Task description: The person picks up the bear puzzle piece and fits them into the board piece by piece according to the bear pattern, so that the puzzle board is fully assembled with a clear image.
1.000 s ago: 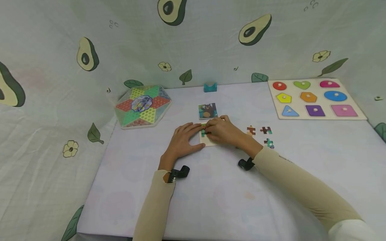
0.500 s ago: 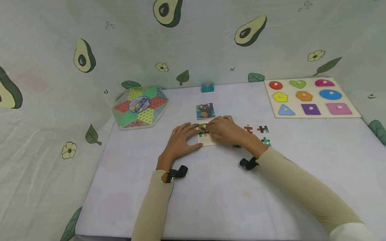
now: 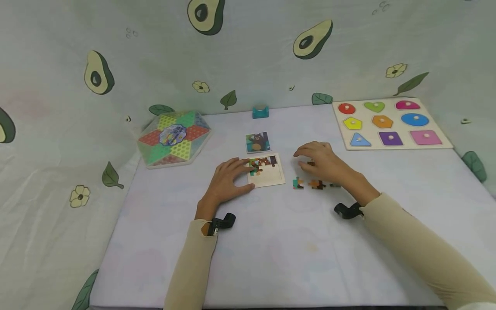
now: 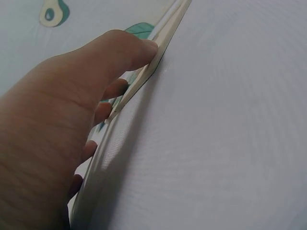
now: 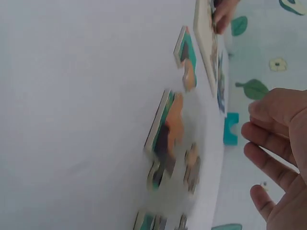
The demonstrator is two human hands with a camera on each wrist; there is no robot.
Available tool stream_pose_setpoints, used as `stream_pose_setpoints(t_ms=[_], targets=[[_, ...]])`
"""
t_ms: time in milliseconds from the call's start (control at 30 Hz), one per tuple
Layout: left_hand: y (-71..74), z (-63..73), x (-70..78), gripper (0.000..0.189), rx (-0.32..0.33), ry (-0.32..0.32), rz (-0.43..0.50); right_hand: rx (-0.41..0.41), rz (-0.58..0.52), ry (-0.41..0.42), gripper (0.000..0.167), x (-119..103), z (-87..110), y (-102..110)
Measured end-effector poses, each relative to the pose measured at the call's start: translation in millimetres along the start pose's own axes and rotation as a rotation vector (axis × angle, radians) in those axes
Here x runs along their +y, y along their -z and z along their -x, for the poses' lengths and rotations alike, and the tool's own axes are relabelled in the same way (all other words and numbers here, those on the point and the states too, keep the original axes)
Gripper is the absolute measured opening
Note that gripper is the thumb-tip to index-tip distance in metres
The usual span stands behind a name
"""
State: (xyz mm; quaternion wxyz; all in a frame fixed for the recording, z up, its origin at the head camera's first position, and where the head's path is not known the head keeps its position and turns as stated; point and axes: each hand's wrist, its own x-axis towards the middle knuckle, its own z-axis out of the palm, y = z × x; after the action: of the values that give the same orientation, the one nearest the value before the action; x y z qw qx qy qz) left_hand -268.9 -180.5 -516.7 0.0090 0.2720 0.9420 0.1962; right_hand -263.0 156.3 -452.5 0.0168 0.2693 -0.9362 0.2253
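My left hand (image 3: 228, 181) rests on the left side of a small wooden puzzle board (image 3: 273, 176), its fingers over the fitted pieces and its thumb at the near left corner. A bear picture shows along the board's upper part, while its lower right is bare wood. To the right, my right hand (image 3: 323, 163) hovers over loose jigsaw pieces with fingers bent and nothing between them. A green piece (image 3: 297, 183) and a brown-orange piece (image 3: 317, 184) lie in front of that hand. Others are partly hidden under it; the right wrist view shows several loose pieces (image 5: 165, 127).
Just behind the board lies a square bear picture (image 3: 258, 142). Farther back is a small teal stand (image 3: 260, 113). A hexagonal Chinese checkers box (image 3: 174, 140) sits at the back left, and a shape-peg board (image 3: 391, 125) at the back right.
My right hand has left the puzzle board and moved right, over the loose pieces, uncovering the fitted bear pieces. My left hand has stayed on the board. The head view has shifted slightly.
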Motion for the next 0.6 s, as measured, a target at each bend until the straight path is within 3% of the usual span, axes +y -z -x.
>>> stream_pose_setpoints(t_ms=[600], targets=[[0.1,1.6,2.1,0.060,0.003,0.006,0.013,0.008,0.076,-0.076,0.028,32.9,39.2,4.6]])
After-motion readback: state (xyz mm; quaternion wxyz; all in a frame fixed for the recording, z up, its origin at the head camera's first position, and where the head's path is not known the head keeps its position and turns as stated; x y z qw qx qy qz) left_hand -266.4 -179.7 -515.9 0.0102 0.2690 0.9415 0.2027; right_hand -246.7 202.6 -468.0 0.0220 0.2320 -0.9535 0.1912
